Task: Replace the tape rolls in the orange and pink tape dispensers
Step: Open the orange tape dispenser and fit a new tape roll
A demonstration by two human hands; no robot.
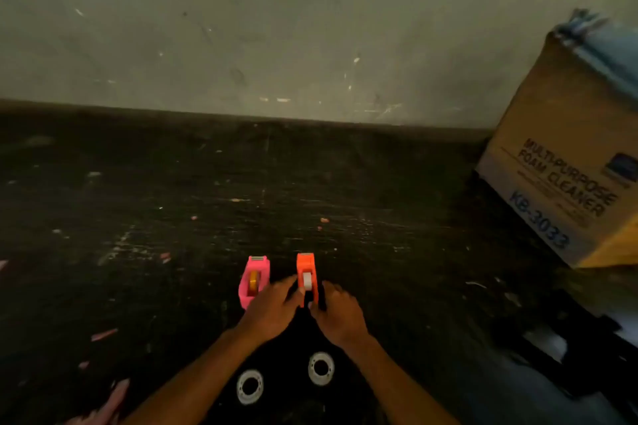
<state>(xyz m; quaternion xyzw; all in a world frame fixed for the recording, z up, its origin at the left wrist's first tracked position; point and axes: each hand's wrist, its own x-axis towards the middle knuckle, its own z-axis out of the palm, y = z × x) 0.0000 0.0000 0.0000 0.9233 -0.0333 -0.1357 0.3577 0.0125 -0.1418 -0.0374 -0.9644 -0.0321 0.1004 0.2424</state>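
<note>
An orange tape dispenser (pixel 306 267) with a white roll inside stands on the dark floor. To its left stands a pink tape dispenser (pixel 254 281) holding a yellowish roll. My left hand (pixel 272 307) touches the orange dispenser's left side, fingertips at the white roll. On the dispenser's right rear, my right hand (pixel 336 312) grips it with curled fingers. Two clear tape rolls lie flat nearer to me, one (pixel 250 386) under my left forearm and one (pixel 321 368) between my forearms.
A cardboard box (pixel 566 162) marked "Multi-purpose foam cleaner" leans at the right against the grey wall (pixel 276 28). Dark objects (pixel 552 338) lie at the lower right. Pink scraps (pixel 103 335) dot the floor at the left.
</note>
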